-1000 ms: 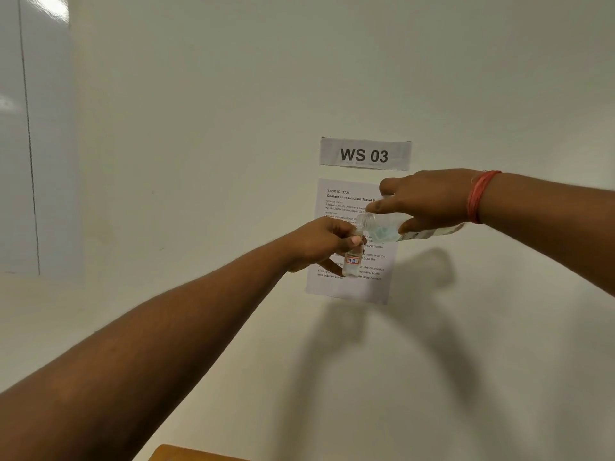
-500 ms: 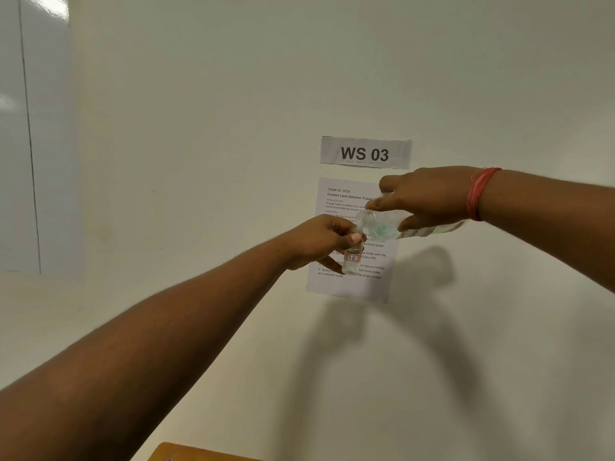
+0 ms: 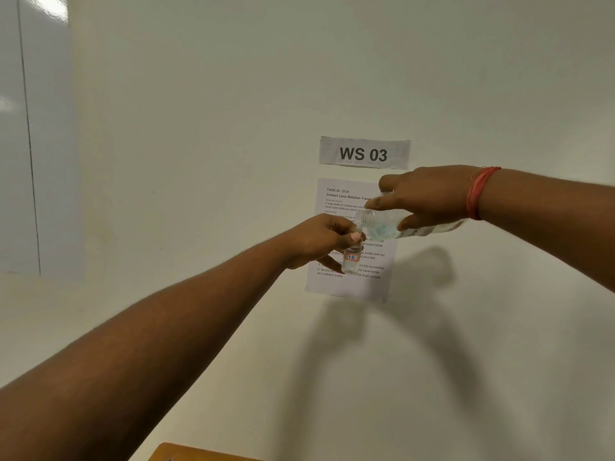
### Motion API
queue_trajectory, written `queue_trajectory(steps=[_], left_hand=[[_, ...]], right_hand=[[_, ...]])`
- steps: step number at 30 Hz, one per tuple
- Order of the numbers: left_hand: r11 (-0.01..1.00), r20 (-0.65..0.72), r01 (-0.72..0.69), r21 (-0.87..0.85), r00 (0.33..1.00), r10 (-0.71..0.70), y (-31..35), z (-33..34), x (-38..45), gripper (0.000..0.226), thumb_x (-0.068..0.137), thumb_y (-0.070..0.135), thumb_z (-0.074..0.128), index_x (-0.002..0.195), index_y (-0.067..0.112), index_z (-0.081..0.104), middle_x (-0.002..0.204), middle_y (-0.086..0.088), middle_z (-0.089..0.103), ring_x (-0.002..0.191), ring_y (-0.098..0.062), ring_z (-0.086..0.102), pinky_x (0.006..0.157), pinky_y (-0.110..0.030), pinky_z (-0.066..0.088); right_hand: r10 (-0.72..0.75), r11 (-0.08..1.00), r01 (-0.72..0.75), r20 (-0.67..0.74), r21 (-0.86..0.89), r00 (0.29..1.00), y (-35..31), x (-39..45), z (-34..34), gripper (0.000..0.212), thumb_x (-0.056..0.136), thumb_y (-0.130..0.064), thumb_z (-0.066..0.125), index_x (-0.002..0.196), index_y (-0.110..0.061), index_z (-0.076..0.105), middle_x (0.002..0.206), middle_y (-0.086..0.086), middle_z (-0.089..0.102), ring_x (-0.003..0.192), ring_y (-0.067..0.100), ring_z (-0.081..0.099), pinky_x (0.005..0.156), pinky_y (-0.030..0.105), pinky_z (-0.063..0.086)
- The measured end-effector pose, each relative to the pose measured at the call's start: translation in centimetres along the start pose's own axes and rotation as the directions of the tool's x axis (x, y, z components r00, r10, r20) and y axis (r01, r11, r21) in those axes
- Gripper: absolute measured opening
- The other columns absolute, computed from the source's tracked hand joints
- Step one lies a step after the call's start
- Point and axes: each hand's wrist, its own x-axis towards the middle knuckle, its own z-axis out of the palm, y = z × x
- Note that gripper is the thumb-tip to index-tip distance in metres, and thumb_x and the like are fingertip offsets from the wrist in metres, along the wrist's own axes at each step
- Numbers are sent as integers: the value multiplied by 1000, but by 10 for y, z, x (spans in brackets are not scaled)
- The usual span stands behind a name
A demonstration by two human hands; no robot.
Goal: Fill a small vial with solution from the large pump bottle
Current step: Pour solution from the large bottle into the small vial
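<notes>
My left hand (image 3: pixel 321 239) holds a small clear vial (image 3: pixel 351 259) upright by its neck; the vial bears a red-bordered label reading "7B". My right hand (image 3: pixel 424 196), with a red thread band at the wrist, grips a large clear bottle (image 3: pixel 386 226) tipped nearly on its side. The bottle's open threaded mouth sits right over the vial's top, and pale blue liquid lies inside near the neck. No pump top is in view. Both are held in the air in front of a wall.
A printed instruction sheet (image 3: pixel 346 284) is taped to the pale wall behind the hands, under a "WS 03" sign (image 3: pixel 364 154). A wooden edge (image 3: pixel 186 453) shows at the bottom. A glossy panel (image 3: pixel 20 144) covers the far left.
Both hands have held nearly the same pose, drifting slightly upward; the bottle stays tipped over the vial's mouth.
</notes>
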Motion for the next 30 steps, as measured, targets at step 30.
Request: queue_trajectory(steps=[30], left_hand=[[1000, -3, 2, 0, 1000, -2, -2, 2, 1, 24, 104, 18, 56, 119, 6, 69, 116, -10, 73, 102, -16, 71, 78, -41, 64]], right_hand=[[11, 1000, -11, 23, -1, 1000, -2, -4, -2, 67, 93, -42, 57, 151, -34, 24, 130, 0, 42, 83, 14, 43, 73, 25, 37]])
